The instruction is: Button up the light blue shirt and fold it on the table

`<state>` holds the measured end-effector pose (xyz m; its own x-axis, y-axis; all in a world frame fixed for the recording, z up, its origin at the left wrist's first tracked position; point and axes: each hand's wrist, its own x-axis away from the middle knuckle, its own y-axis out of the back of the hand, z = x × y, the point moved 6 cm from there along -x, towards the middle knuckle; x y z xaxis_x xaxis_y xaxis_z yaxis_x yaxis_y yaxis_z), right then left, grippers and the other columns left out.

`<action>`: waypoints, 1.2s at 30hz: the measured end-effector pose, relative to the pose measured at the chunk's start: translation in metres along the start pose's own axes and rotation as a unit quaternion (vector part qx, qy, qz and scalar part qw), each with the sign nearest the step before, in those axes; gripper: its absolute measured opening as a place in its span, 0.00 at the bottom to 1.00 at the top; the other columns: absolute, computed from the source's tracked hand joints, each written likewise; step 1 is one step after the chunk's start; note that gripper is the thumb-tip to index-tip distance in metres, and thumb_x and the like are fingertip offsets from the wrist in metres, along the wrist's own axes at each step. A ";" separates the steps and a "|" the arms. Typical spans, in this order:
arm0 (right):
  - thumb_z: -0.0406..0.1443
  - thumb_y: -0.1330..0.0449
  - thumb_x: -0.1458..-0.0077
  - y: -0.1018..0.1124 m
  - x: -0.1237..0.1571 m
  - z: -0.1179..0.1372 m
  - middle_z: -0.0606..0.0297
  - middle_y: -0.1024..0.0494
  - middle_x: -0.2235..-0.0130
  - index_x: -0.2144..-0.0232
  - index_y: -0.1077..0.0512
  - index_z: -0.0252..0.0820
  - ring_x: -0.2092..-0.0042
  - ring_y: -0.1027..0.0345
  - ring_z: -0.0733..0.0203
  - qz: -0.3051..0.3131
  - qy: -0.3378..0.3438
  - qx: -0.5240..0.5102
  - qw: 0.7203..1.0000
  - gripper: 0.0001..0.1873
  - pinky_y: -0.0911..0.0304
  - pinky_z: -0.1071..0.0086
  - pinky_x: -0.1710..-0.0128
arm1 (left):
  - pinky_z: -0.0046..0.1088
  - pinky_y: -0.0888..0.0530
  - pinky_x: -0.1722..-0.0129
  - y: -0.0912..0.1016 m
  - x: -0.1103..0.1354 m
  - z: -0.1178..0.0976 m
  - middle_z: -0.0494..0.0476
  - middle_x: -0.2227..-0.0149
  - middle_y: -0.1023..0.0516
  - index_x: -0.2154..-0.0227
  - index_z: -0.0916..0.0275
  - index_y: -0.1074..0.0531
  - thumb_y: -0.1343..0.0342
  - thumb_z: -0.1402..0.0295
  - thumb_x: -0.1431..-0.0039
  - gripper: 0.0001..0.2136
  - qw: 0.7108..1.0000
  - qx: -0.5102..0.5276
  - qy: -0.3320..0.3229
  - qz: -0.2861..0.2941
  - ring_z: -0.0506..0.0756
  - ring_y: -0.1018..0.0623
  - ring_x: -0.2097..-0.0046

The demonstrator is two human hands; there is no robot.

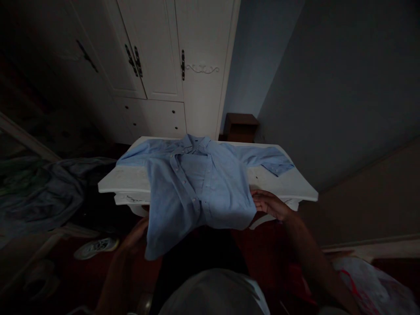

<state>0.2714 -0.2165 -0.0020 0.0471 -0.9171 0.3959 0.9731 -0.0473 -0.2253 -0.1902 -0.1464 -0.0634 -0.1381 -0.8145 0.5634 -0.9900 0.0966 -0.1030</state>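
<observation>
A light blue button-up shirt (200, 183) lies front up on a small white table (282, 186), collar toward the far side, sleeves spread to both sides, its lower part hanging over the near edge. My right hand (267, 204) is at the shirt's right hem by the table's near edge, fingers curled around the cloth. My left hand (139, 232) sits low in shadow under the hanging left hem; its fingers are hidden behind the fabric.
A white wardrobe (164, 65) with dark handles stands behind the table. A brown stool or box (241, 126) sits in the corner. Dark clothes (49, 192) are piled at left. A white shoe (96, 247) lies on the floor, a plastic bag (370, 284) at lower right.
</observation>
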 end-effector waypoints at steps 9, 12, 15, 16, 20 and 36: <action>0.42 0.28 0.59 0.001 0.004 -0.020 0.68 0.24 0.67 0.68 0.31 0.42 0.64 0.27 0.62 0.037 -0.037 0.093 0.994 0.19 0.31 0.63 0.55 | 0.32 0.28 0.66 0.017 0.002 0.009 0.57 0.69 0.18 0.72 0.63 0.22 0.32 0.54 0.66 0.19 1.000 0.015 -0.016 -0.001 0.60 0.21 0.66; 0.44 0.29 0.58 -0.001 0.003 -0.027 0.69 0.26 0.71 0.68 0.31 0.42 0.68 0.30 0.64 0.039 -0.040 0.157 0.986 0.20 0.31 0.67 0.62 | 0.31 0.28 0.67 0.024 0.002 0.013 0.57 0.71 0.19 0.73 0.64 0.22 0.29 0.55 0.69 0.21 0.999 0.031 -0.022 -0.014 0.58 0.22 0.68; 0.47 0.29 0.61 0.002 0.000 -0.037 0.70 0.27 0.73 0.66 0.31 0.41 0.71 0.32 0.65 0.009 -0.044 0.206 0.978 0.24 0.34 0.70 0.69 | 0.31 0.28 0.67 0.023 0.008 0.012 0.57 0.71 0.19 0.73 0.64 0.22 0.30 0.52 0.67 0.22 0.998 0.051 -0.037 -0.005 0.58 0.22 0.68; 0.47 0.29 0.62 0.002 -0.002 -0.039 0.70 0.26 0.73 0.66 0.30 0.41 0.71 0.32 0.65 0.004 -0.044 0.223 0.974 0.24 0.35 0.70 0.70 | 0.31 0.27 0.68 0.021 0.010 0.010 0.57 0.71 0.19 0.73 0.64 0.22 0.30 0.51 0.66 0.22 0.998 0.052 -0.041 -0.003 0.58 0.22 0.68; 0.49 0.30 0.64 -0.003 -0.003 -0.038 0.67 0.25 0.74 0.71 0.28 0.39 0.72 0.32 0.63 -0.005 -0.025 0.257 0.966 0.23 0.37 0.71 0.73 | 0.30 0.28 0.69 0.013 0.019 0.004 0.55 0.73 0.20 0.73 0.64 0.23 0.30 0.53 0.67 0.21 0.999 0.015 -0.044 -0.006 0.58 0.22 0.69; 0.57 0.38 0.53 0.018 0.013 -0.050 0.68 0.29 0.74 0.76 0.33 0.43 0.68 0.34 0.60 -0.157 0.131 0.300 0.932 0.25 0.37 0.67 0.66 | 0.26 0.35 0.74 0.082 0.016 0.010 0.54 0.76 0.26 0.78 0.62 0.27 0.38 0.42 0.66 0.25 0.928 -0.216 -0.178 -0.245 0.55 0.28 0.71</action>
<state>0.2780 -0.2488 -0.0460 -0.2409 -0.9643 0.1099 0.8846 -0.1716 0.4336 -0.2731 -0.1573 -0.0714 0.2747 -0.9512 0.1408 -0.8610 -0.1781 0.4763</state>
